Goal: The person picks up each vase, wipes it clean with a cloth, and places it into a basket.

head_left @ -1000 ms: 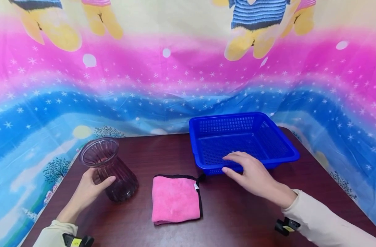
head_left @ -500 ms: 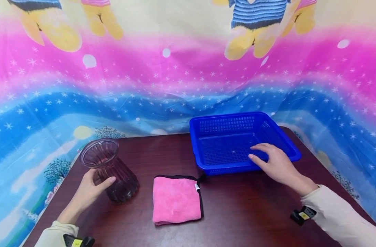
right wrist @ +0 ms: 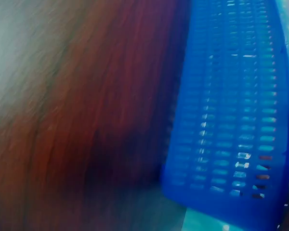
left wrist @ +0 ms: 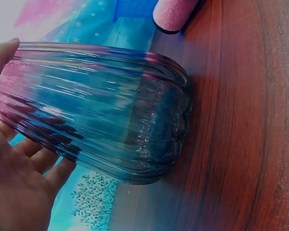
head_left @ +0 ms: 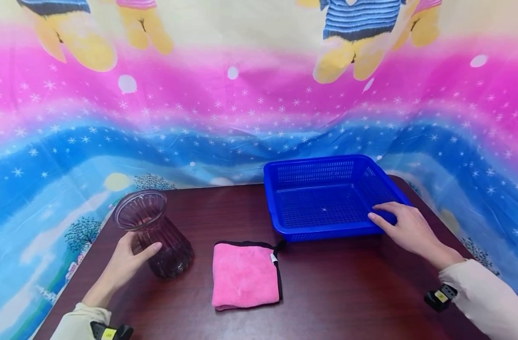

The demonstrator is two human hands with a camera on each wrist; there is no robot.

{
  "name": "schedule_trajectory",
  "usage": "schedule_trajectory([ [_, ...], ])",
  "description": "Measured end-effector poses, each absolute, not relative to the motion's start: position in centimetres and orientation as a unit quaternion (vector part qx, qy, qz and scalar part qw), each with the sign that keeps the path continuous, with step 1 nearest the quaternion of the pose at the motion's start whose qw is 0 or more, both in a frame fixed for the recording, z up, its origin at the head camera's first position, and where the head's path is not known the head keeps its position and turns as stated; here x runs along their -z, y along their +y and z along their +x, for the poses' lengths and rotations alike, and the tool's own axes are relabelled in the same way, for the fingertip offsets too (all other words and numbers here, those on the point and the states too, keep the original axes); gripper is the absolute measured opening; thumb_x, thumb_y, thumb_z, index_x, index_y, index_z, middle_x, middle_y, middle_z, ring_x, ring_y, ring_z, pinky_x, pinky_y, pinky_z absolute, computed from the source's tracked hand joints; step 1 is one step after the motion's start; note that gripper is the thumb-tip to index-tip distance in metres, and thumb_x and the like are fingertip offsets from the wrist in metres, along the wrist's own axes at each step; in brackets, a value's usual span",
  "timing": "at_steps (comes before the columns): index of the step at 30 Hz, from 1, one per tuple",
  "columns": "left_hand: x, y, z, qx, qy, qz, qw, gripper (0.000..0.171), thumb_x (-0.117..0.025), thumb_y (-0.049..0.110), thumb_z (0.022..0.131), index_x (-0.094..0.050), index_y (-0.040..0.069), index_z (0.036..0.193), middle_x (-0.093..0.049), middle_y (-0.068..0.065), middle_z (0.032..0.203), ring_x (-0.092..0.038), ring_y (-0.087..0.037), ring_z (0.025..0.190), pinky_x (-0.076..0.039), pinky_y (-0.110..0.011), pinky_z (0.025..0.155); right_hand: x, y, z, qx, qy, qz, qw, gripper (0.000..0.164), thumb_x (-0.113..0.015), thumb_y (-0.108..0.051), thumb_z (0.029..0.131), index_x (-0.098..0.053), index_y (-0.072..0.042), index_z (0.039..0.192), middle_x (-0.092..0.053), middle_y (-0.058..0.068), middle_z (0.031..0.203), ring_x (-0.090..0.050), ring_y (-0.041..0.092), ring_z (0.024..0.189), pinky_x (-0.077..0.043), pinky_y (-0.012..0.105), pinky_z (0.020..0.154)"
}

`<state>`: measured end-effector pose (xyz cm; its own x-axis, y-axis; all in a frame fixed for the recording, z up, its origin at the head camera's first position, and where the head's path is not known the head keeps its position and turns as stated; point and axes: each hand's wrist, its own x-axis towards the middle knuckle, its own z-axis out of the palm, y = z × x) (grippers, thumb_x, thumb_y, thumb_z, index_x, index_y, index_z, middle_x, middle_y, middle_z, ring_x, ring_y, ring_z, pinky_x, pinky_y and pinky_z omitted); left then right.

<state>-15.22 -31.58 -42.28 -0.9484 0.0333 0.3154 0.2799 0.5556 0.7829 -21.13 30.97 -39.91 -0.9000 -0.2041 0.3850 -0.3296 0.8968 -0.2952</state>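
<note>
My left hand (head_left: 129, 259) grips a ribbed, purple-tinted glass vase (head_left: 167, 245) at the table's left side, thumb on the near side and fingers on the other. In the left wrist view the clear vase (left wrist: 96, 106) fills the middle, its base close to the tabletop. My right hand (head_left: 411, 231) is at the front right corner of a blue plastic basket (head_left: 318, 231), fingers loosely bent over the rim. Whether they touch it I cannot tell. The right wrist view shows the basket's slotted wall (right wrist: 226, 110), with the hand almost wholly out of frame.
A folded pink towel (head_left: 246, 276) with black edging and a white tag lies between the vase and the basket, near the front. Everything stands on a dark reddish-brown table (head_left: 339, 293). Behind it hangs a printed cloth (head_left: 225, 104) with snowflakes.
My right hand has moved rightward along the front of the basket to its right corner. The left hand keeps its hold on the vase, and the towel stays put.
</note>
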Motion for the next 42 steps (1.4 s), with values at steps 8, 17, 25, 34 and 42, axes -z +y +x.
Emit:
schedule_trajectory([
  [8, 42.8, -31.3, -15.4, 0.472, -0.868, -0.094, 0.120, 0.060, -0.065, 0.011, 0.090, -0.035, 0.005, 0.141, -0.055, 0.028, 0.110, -0.056, 0.012, 0.098, -0.048, -0.009, 0.083, 40.9, 31.6, -21.4, -0.131, -0.959, 0.164, 0.188, 0.040, -0.057, -0.041, 0.095, -0.071, -0.006, 0.105, -0.073, 0.016, 0.104, -0.064, 0.038, 0.102, -0.038, 0.056, 0.094],
  [17, 43.3, -31.1, -16.0, 0.478, -0.866, -0.094, 0.115, 0.068, -0.072, 0.013, 0.085, -0.035, 0.013, 0.143, -0.058, 0.026, 0.113, -0.060, 0.010, 0.100, -0.047, -0.008, 0.085, 41.4, 32.2, -21.5, -0.072, -0.961, 0.181, 0.197, 0.047, -0.061, -0.044, 0.091, -0.072, 0.001, 0.102, -0.073, 0.020, 0.100, -0.066, 0.038, 0.095, -0.043, 0.055, 0.088],
  [25, 43.1, -31.4, -16.2, 0.455, -0.878, -0.096, 0.117, 0.058, -0.076, 0.016, 0.083, -0.047, 0.009, 0.133, -0.063, 0.026, 0.104, -0.065, 0.005, 0.093, -0.051, -0.013, 0.081, 41.0, 32.1, -21.2, -0.071, -0.967, 0.173, 0.176, 0.053, -0.063, -0.050, 0.088, -0.072, -0.001, 0.106, -0.072, 0.021, 0.105, -0.065, 0.039, 0.097, -0.047, 0.057, 0.088],
  [34, 42.6, -31.0, -16.3, 0.361, -0.912, -0.066, 0.185, 0.062, -0.083, 0.027, 0.075, -0.054, 0.013, 0.128, -0.066, 0.010, 0.108, -0.055, 0.016, 0.089, -0.043, -0.008, 0.079, 41.0, 32.3, -21.2, -0.087, -0.971, 0.158, 0.157, 0.058, -0.062, -0.053, 0.088, -0.070, 0.001, 0.110, -0.071, 0.023, 0.109, -0.062, 0.040, 0.102, -0.043, 0.059, 0.091],
  [42, 42.1, -30.4, -16.3, 0.342, -0.918, -0.044, 0.198, 0.070, -0.084, 0.032, 0.073, -0.051, 0.010, 0.131, -0.066, -0.012, 0.118, -0.043, 0.022, 0.092, -0.041, -0.014, 0.080, 41.1, 32.2, -21.2, -0.082, -0.971, 0.156, 0.161, 0.060, -0.062, -0.054, 0.088, -0.069, 0.001, 0.111, -0.070, 0.024, 0.109, -0.062, 0.040, 0.102, -0.043, 0.059, 0.092],
])
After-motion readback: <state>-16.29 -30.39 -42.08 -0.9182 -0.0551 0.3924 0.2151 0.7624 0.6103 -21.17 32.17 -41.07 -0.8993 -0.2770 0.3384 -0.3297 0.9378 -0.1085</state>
